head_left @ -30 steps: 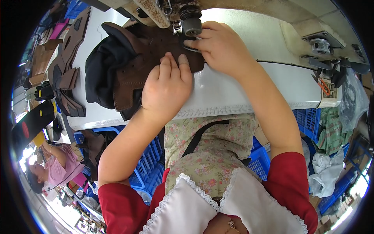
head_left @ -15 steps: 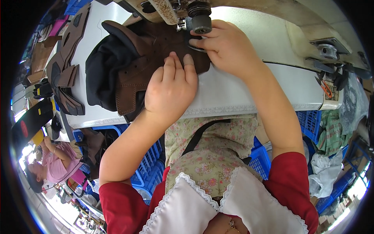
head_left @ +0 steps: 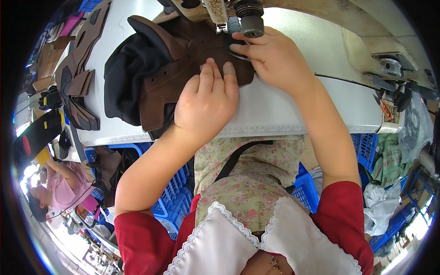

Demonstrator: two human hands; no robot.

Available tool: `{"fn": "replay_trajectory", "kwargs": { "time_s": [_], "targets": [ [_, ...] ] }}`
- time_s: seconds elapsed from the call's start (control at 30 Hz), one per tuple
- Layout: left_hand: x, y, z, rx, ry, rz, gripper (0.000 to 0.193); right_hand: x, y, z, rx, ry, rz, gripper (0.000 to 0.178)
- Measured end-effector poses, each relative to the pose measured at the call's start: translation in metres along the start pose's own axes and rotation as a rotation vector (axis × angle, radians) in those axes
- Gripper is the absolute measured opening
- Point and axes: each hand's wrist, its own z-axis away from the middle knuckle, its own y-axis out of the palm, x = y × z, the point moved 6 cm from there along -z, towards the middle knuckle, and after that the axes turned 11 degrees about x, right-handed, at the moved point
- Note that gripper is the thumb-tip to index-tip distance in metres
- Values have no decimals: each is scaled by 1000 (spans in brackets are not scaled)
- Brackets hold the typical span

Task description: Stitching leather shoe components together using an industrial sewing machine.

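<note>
A brown leather shoe upper [head_left: 197, 57] with black lining [head_left: 130, 82] lies on the white sewing machine bed, its right part beneath the machine's needle and presser foot [head_left: 222, 28]. My left hand [head_left: 208, 103] rests on the brown leather, fingers stretched forward and lying flat. Close to the right of the presser foot, my right hand [head_left: 279, 57] pinches a small dark patch with a pale curved edge [head_left: 239, 56] on the upper. The hand hides part of that patch, and its thumb is not plainly visible.
The sewing machine's arm [head_left: 316, 16] spans the top, with a dark round knob [head_left: 252, 26] near my right fingers. Brown leather pieces [head_left: 78, 87] are stacked at the left. Orange-handled snips [head_left: 386, 110] lie far right. Blue crates [head_left: 172, 206] stand below; another person [head_left: 68, 183] sits at far left.
The shoe upper and both hands appear slightly further right in the picture, as does the machine, so the view has shifted. The hands keep nearly the same pose on the upper.
</note>
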Motion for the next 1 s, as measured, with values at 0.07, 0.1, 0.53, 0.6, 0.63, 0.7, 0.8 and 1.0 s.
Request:
{"fn": "replay_trajectory", "kwargs": {
  "time_s": [0.07,0.1,0.53,0.6,0.63,0.7,0.8,1.0],
  "targets": [
    [-1,1,0,-14,0,-1,37,-1,0,0,12,10,17,28],
    [-1,1,-1,-25,-4,3,36,-1,-1,1,11,10,19,28],
    [4,2,-2,-40,-24,60,35,-3,1,0,-12,26,-13,27],
    [6,3,-2,-86,-1,65,31,-3,2,-1,-11,28,-12,27],
    [5,1,-2,-135,24,74,28,-3,1,-1,-14,25,-8,27],
    [5,1,-2,-131,25,79,28,-3,1,-1,-15,23,-2,27],
    [3,1,-2,-80,12,68,32,-3,2,0,-1,35,-9,27],
    [6,3,-3,-87,20,64,33,-2,2,-1,-13,28,9,28]
  ]
}}
